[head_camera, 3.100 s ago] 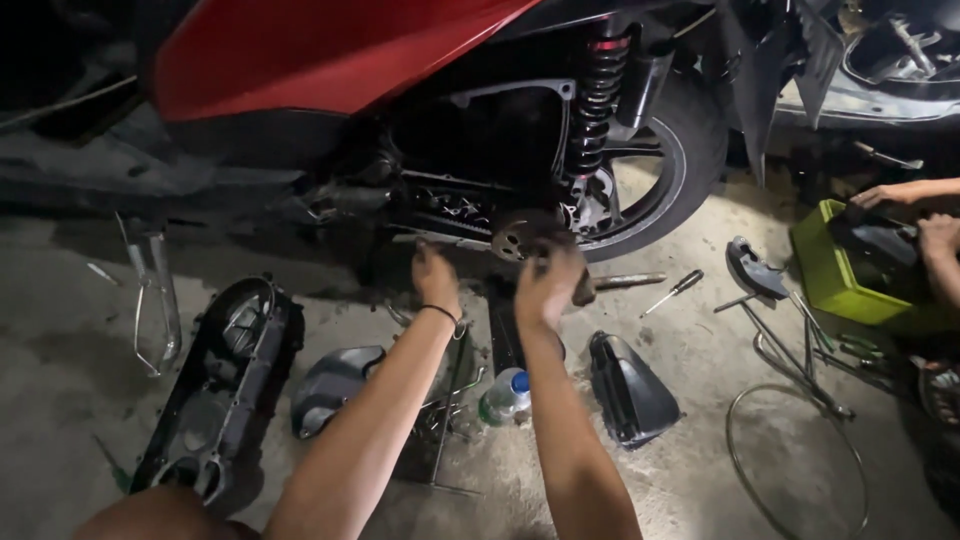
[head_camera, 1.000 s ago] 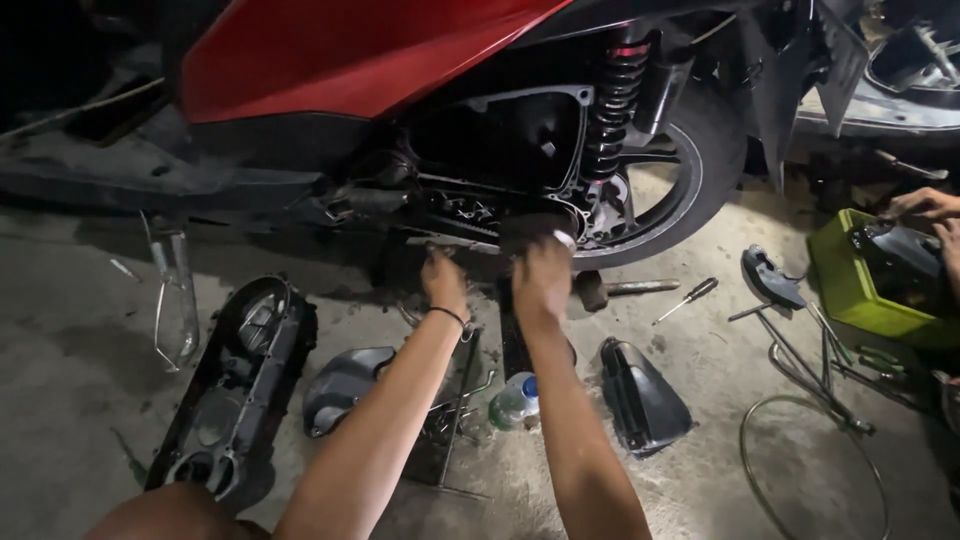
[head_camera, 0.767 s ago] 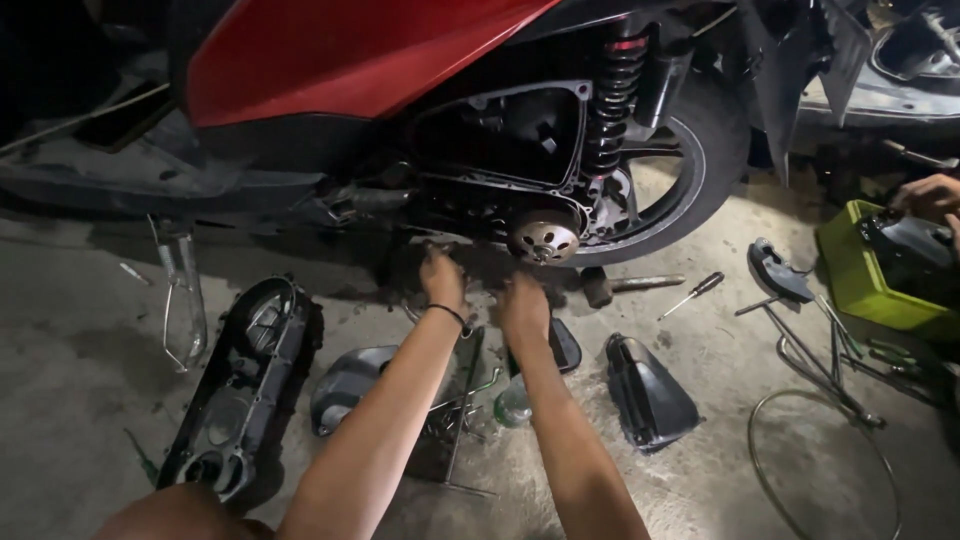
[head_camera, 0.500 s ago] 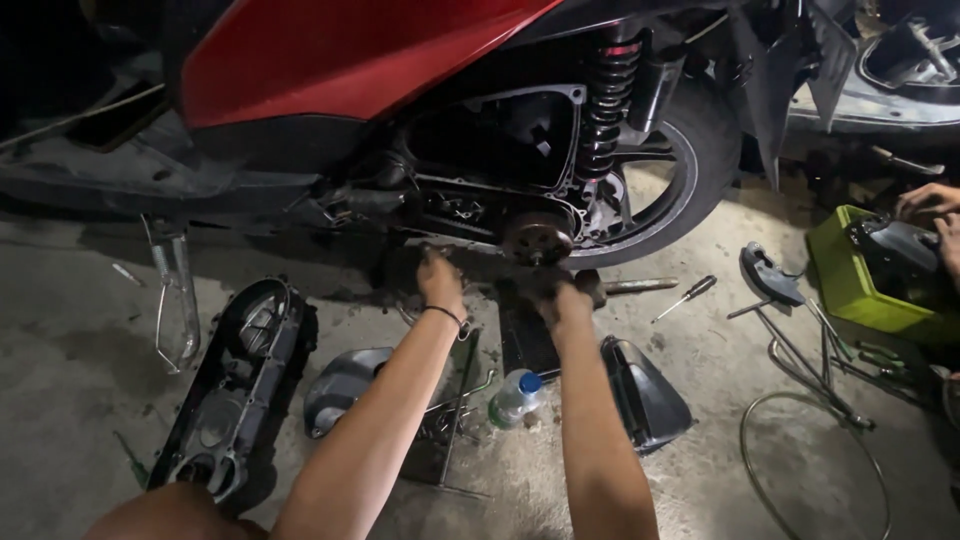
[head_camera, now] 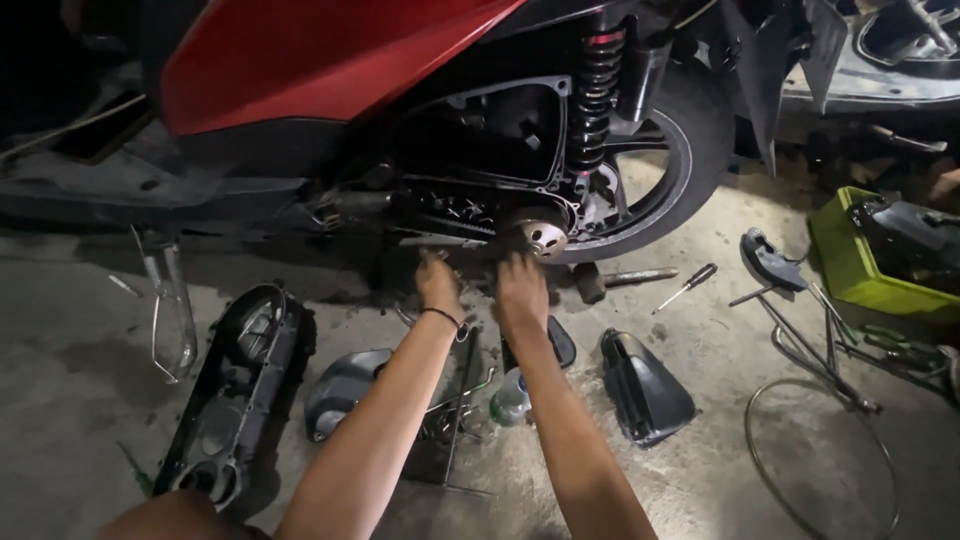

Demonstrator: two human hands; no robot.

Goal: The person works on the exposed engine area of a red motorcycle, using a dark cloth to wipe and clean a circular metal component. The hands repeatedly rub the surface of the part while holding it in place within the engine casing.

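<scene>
A red scooter (head_camera: 330,60) stands with its transmission case open (head_camera: 490,130). The round metal clutch drum (head_camera: 541,233) shows at the rear, beside the back wheel (head_camera: 668,170). My left hand (head_camera: 437,281), with a dark band on its wrist, reaches under the case's lower edge. My right hand (head_camera: 521,288) is next to it, just below and left of the drum. Both hands' fingertips are lost in the shadow under the case, so I cannot tell what they grip.
A black transmission cover (head_camera: 235,390) lies on the floor at the left, by the stand (head_camera: 170,310). Near my arms are a plastic bottle (head_camera: 508,398), a black plastic cover (head_camera: 645,388), a hammer (head_camera: 612,278) and a screwdriver (head_camera: 686,288). A green crate (head_camera: 850,262) and a cable loop (head_camera: 800,455) sit right.
My right hand was up on the clutch drum, then dropped away to the right, and has now come back left beside my left hand. My left hand has stayed under the case.
</scene>
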